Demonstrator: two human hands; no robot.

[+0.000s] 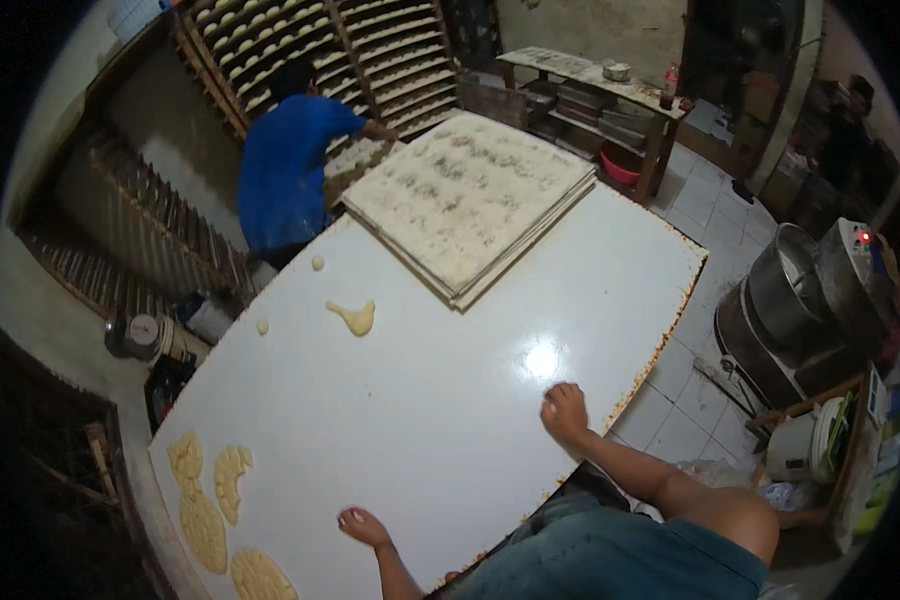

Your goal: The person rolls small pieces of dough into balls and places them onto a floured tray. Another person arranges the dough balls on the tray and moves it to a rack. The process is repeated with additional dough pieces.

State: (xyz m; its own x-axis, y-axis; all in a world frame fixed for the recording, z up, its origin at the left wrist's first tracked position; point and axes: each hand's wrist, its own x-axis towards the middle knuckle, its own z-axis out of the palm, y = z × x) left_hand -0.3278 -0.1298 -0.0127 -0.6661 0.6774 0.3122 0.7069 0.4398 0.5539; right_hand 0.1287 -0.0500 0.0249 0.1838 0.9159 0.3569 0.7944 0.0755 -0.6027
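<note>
My left hand (364, 526) rests low on the white table (450, 400), its fingers curled in and pressed together. Farther right, by the table's rusty edge, my right hand (567, 411) is also cupped down on the surface with bent fingers. Whatever may lie beneath either palm is hidden. A tailed lump of pale dough (358, 318) sits left of the middle, away from both hands. Two small dough balls, a nearer one (262, 327) and a farther one (317, 263), lie by the left edge. Flattened, dimpled dough pieces (203, 530) lie at the lower left.
A stack of flour-dusted boards (460, 200) covers the table's far end. Beyond it, a person in a blue shirt (295, 165) bends beside racks (400, 60) of dough pieces. A mixer (785, 290) stands on the right; another person (845, 150) is behind it.
</note>
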